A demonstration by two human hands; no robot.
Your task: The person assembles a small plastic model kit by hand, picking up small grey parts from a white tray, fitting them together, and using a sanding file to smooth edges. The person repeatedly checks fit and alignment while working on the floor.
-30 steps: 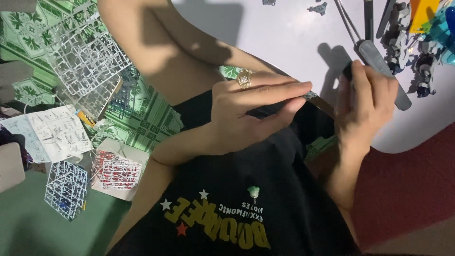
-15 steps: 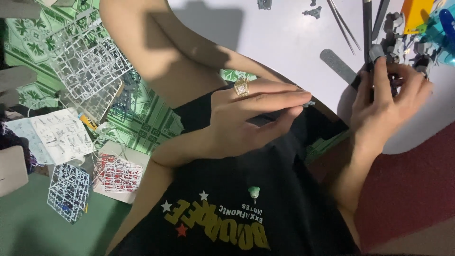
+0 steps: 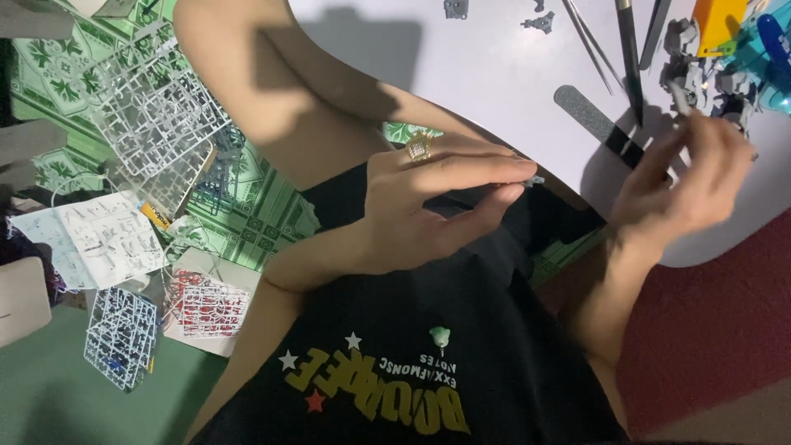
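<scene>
Pinching a tiny grey model part (image 3: 534,180) in left hand (image 3: 428,206) fingertips at table (image 3: 494,74) edge; light, brittle, easily dropped. Right hand (image 3: 684,185) blurred, grip unclear.

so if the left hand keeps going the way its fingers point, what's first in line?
Likely the right hand: the left hand, pinching a small grey part, points rightward at it. The white table edge lies between; depth unclear.

Probably a home hobby spot, white table (image 3: 494,74), plastic model-kit sprues (image 3: 156,124) on green patterned floor (image 3: 49,66), hand tools (image 3: 630,49)
</scene>
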